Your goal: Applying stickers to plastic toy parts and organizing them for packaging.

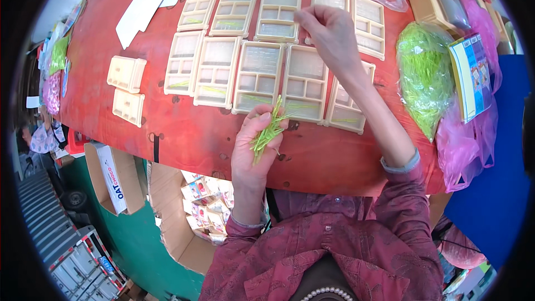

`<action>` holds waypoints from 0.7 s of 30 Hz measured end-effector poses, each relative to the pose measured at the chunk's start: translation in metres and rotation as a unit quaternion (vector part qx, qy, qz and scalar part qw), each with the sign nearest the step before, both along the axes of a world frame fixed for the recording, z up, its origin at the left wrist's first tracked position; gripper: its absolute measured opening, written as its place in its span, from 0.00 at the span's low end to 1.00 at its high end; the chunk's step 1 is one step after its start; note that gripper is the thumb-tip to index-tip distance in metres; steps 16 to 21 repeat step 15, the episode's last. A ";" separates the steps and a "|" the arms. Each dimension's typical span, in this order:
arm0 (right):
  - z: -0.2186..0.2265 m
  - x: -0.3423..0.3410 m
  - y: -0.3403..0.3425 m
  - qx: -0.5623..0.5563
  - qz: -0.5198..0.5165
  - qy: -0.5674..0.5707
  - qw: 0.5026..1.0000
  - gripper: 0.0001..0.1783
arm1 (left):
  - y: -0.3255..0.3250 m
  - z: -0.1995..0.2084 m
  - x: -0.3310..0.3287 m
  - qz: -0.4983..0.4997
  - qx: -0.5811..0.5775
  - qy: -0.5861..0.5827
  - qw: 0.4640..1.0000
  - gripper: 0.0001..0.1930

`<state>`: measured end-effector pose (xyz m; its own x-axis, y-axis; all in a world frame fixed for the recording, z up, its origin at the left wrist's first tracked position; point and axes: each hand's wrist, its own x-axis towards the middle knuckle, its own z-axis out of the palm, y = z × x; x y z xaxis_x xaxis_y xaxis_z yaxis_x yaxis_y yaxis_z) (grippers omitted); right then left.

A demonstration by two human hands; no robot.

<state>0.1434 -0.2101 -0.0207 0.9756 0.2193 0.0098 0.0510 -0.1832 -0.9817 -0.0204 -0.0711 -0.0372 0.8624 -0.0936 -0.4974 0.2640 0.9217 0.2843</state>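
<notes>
My left hand (pixel 248 153) is closed around a loose bunch of thin bright-green plastic strips (pixel 270 135), just in front of the near row of trays. My right hand (pixel 333 32) reaches over the far row with thumb and fingers pinched together; whatever they hold is too small or hidden. Beneath it, a cream compartment tray (pixel 329 0) is partly covered by the hand. Two rows of such trays lie side by side, among them a near-row tray (pixel 213 71) and a far-row tray (pixel 237 8). Green strips rest in the front compartments of several of them.
A clear bag of green strips (pixel 424 72) lies on the red table (pixel 189 134) at the right, beside a pink plastic bag (pixel 465 139). Two stacks of small cream trays (pixel 127 73) stand left. White sheets (pixel 147 8) lie behind. Below the front edge sits an open carton (pixel 173 217) of small packages.
</notes>
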 end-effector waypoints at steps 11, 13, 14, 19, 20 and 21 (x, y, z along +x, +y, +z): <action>-0.027 0.000 0.008 -0.255 -0.134 -0.339 0.896 0.07 | 0.009 0.003 0.006 0.024 -0.090 -0.036 0.995 0.09; -0.011 -0.011 0.000 -0.207 -0.050 -0.215 0.953 0.08 | 0.008 0.004 0.008 0.024 -0.074 -0.029 0.997 0.09; -0.004 -0.015 -0.002 -0.163 0.001 -0.082 0.983 0.09 | 0.008 0.003 0.008 0.025 -0.078 -0.026 0.996 0.09; 0.005 -0.019 -0.005 -0.116 0.050 0.051 0.991 0.10 | 0.008 0.002 0.009 0.024 -0.082 -0.024 0.996 0.09; 0.005 -0.019 -0.005 -0.116 0.050 0.051 0.991 0.10 | 0.008 0.002 0.009 0.024 -0.082 -0.024 0.996 0.09; 0.005 -0.019 -0.005 -0.116 0.050 0.051 0.991 0.10 | 0.008 0.002 0.009 0.024 -0.082 -0.024 0.996 0.09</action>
